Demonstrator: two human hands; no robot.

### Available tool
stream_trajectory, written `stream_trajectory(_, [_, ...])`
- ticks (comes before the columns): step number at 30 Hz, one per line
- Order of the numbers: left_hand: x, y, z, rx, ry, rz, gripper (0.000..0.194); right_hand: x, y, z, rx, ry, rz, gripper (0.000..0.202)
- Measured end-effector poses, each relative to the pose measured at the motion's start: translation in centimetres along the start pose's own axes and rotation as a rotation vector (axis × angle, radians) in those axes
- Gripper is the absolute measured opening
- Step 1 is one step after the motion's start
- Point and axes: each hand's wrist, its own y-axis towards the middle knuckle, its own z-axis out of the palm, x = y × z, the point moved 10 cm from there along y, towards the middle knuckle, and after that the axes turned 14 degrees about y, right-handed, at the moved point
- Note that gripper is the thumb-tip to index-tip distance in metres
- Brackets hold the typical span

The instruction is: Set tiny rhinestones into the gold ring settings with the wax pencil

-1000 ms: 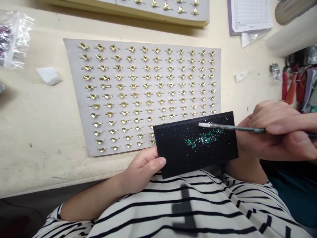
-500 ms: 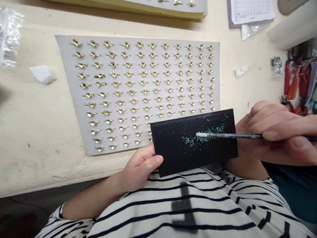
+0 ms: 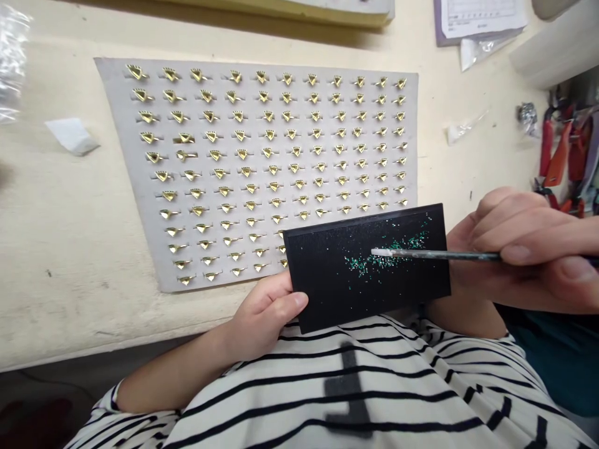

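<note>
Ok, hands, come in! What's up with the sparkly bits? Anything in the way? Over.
Left hand gripping black tray at left edge. Right hand holding white-tipped stick over tiny green and white gems; contact unclear. Tray hiding lower right of ring sheet.

Tabletop [image 3: 51,206] bright; plastic bag [image 3: 13,62] glares; small stones [image 3: 358,266] sparkle; lower-left corner dark.

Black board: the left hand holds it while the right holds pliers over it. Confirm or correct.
Wrong tool: the head view shows the right hand holding a thin, white-tipped stick over the black board, which the left hand holds.
</note>
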Motion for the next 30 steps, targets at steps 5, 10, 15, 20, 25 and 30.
stream_trajectory(5, [0.1, 0.0, 0.1, -0.002, -0.003, -0.015, 0.035, -0.6, 0.1, -0.4, -0.007, 0.002, 0.013, 0.045])
stream_trajectory(10, [0.0, 0.2, 0.2, 0.015, 0.035, 0.002, 0.035, 0.1, -0.1, -2.4, -0.225, -0.068, -0.197, 0.032])
stream_trajectory(15, [0.3, 0.2, 0.6, 0.038, 0.007, -0.014, 0.034, -2.3, -0.5, -2.4, -0.32, -0.273, 0.059, 0.019])
stream_trajectory(20, [0.2, 0.2, 0.7, 0.038, 0.013, -0.02, 0.035, -3.0, -0.8, -1.9, -0.285, -0.36, 0.111, 0.017])
stream_trajectory(25, [0.3, 0.1, 0.7, 0.049, 0.014, -0.031, 0.034, -3.3, -0.7, -1.6, -0.251, -0.347, 0.207, 0.02])
stream_trajectory(30, [0.3, 0.1, 0.9, 0.068, 0.013, -0.036, 0.033, -3.8, -1.1, -1.4, -0.21, -0.324, 0.218, 0.015])
